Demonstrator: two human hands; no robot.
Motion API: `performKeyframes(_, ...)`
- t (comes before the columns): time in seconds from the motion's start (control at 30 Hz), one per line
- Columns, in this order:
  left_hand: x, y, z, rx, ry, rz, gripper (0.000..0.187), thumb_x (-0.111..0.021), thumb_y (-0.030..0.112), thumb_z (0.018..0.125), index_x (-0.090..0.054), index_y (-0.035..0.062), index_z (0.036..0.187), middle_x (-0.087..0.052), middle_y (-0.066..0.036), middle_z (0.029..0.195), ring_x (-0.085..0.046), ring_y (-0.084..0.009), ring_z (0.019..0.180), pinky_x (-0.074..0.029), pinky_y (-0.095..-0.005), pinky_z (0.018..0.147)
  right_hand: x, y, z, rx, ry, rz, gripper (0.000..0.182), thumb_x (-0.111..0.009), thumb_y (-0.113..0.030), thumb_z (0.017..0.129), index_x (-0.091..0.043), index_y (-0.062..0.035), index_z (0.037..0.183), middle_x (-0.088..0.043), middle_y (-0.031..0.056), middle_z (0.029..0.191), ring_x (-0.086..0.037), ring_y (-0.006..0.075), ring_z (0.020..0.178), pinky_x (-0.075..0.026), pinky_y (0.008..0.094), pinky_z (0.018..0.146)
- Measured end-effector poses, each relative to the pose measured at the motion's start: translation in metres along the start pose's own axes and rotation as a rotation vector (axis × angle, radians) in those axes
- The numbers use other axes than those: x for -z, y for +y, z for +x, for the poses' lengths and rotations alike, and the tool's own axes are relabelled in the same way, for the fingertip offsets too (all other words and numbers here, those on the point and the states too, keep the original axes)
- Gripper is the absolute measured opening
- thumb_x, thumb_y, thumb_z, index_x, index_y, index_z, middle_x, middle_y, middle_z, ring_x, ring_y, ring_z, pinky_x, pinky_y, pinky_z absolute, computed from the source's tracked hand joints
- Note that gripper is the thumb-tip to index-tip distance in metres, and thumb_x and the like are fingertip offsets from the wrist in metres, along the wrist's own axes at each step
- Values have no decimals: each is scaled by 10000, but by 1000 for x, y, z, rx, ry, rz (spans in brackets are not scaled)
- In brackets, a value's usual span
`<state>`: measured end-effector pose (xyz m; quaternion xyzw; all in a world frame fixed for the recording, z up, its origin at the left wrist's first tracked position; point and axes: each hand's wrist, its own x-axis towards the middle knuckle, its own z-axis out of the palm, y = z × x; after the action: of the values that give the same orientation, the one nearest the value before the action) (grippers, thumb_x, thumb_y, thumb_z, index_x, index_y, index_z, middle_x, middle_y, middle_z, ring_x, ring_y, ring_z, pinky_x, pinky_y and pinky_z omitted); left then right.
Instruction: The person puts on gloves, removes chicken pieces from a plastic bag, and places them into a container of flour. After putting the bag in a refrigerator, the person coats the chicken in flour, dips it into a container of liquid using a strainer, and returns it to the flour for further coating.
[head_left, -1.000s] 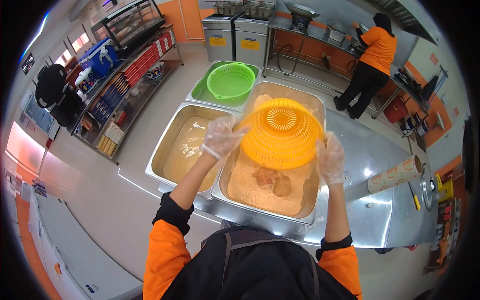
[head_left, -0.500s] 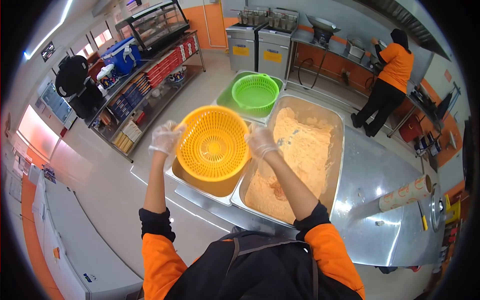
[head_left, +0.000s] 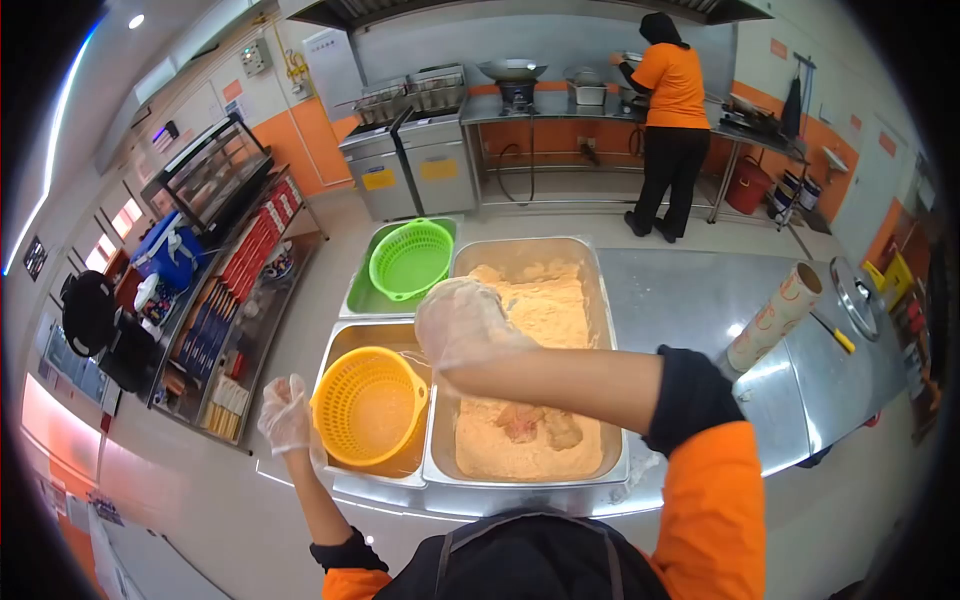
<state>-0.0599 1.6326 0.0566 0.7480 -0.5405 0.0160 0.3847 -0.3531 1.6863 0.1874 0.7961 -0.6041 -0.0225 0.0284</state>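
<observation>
My left hand (head_left: 287, 412), in a clear plastic glove, is just left of the yellow basket (head_left: 368, 405). Its fingers are curled together with nothing visible in them. The perforated basket stands upright inside a metal pan (head_left: 408, 480). My right hand (head_left: 465, 318), gloved too, is raised over the left side of a large metal tray (head_left: 606, 345). Its back faces me, and the fingers are folded out of sight. Pale orange breading flour (head_left: 545, 315) fills that tray, with a darker, wet-looking patch (head_left: 520, 422) near the front.
A green basket (head_left: 412, 260) sits in another pan behind the yellow one. To the right, a patterned roll (head_left: 775, 318) stands on the steel table (head_left: 680, 300), near a round lid (head_left: 855, 298). A co-worker (head_left: 668, 110) stands at the back counter beyond the fryers (head_left: 430, 150).
The yellow basket has been lowered into the front left pan. Both hands have come off it, the right one moving over the flour tray. My view has turned and tilted up.
</observation>
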Motion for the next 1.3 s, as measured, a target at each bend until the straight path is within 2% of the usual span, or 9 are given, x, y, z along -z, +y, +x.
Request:
performKeyframes(0.03, 2, 4, -3, -2, -1, -4, 415, -610, 405, 830, -606, 38, 1024, -671, -122, 870, -647, -253, 830, -490, -354, 759, 14, -5, -9, -35, -15, -178, 209, -563, -115, 756, -653, 39, 865, -649, 202, 855, -634, 255, 714, -470, 324, 514)
performKeyframes(0.07, 4, 8, -5, 0, -6, -4, 404, -618, 387, 834, -603, 34, 1030, -671, -118, 872, -647, -241, 823, -492, -343, 750, 23, -6, -22, -22, 1, -213, 207, -563, -114, 757, -652, 38, 865, -649, 200, 856, -635, 255, 716, -472, 324, 518)
performKeyframes(0.2, 8, 13, -20, -5, -63, -147, 381, -609, 348, 861, -583, 11, 1038, -659, -97, 891, -624, -175, 812, -489, -300, 722, 43, -8, -66, 48, 36, -243, 198, -563, -111, 762, -649, 34, 865, -650, 194, 857, -637, 253, 722, -478, 325, 532)
performKeyframes(0.3, 9, 5, -20, -10, -66, -175, 349, -618, 322, 857, -582, 9, 1007, -657, -95, 879, -620, -161, 811, -493, -296, 719, 51, -10, -87, 100, 45, -228, 191, -563, -109, 765, -647, 32, 864, -650, 190, 858, -639, 251, 727, -483, 325, 542)
performKeyframes(1.07, 18, 25, -21, -42, -76, -92, 373, -571, 351, 862, -600, 30, 1050, -658, -130, 955, -629, -244, 876, -491, -320, 766, 76, -15, -102, 202, 92, -100, 138, -564, -92, 793, -628, 9, 863, -651, 154, 865, -651, 241, 766, -518, 326, 621)
performKeyframes(1.2, 16, 34, -23, -65, -71, -96, 379, -563, 356, 863, -603, 34, 1057, -658, -136, 969, -631, -258, 888, -491, -325, 774, 64, -7, -64, 190, 113, 39, 129, -564, -89, 798, -625, 5, 863, -651, 148, 866, -653, 239, 772, -525, 327, 635)
performKeyframes(1.27, 12, 58, -29, -82, -62, -100, 382, -559, 359, 863, -604, 36, 1061, -658, -139, 975, -632, -265, 893, -490, -327, 778, 24, 12, -24, 89, 82, 121, 125, -564, -87, 800, -623, 3, 862, -652, 145, 867, -654, 238, 776, -528, 327, 642)
performKeyframes(1.3, 8, 77, -36, -71, -89, -108, 386, -534, 364, 877, -591, 52, 1097, -653, -139, 992, -628, -275, 913, -478, -345, 801, -18, 25, -1, 9, 82, 96, 135, -541, -92, 817, -627, -7, 876, -652, 157, 845, -654, 269, 776, -527, 354, 664)
